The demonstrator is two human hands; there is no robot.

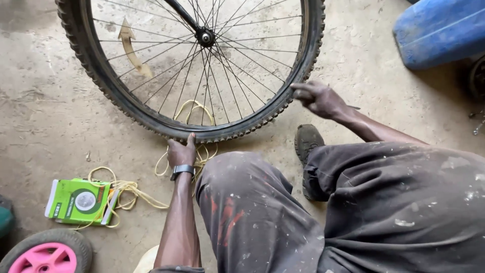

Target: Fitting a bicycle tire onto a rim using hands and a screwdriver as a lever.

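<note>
Nearest, the person's knees in stained grey trousers [283, 222] fill the lower right, with a dark shoe [306, 144] on the concrete floor [45, 116] between them. At the near left edge lies a small wheel [46, 253] with a pink hub, and just beyond it a green box [80, 201] with a tangle of yellow cord [129, 191] trailing toward the middle.

The left hand [181, 151], a black watch [182, 170] on its wrist, reaches straight ahead. Its fingers are curled narrow, closed over the lowest part of the tyre [222, 132], thumb up against the rubber.

Farther right, the right hand [319, 98] meets the tyre on its right flank. Its fingers are partly open and stretched left, the tips laid on the knobbly tread rather than wrapped round it; whether they pinch anything I cannot tell.

The wheel [202, 71] stands upright on the floor in the centre, broad face toward the camera, so its axle points near to far. The hub [205, 36] sits high in the frame, with a dark fork blade [179, 12] running up to the left.

At the far right a blue container [439, 30] lies on the floor.
</note>
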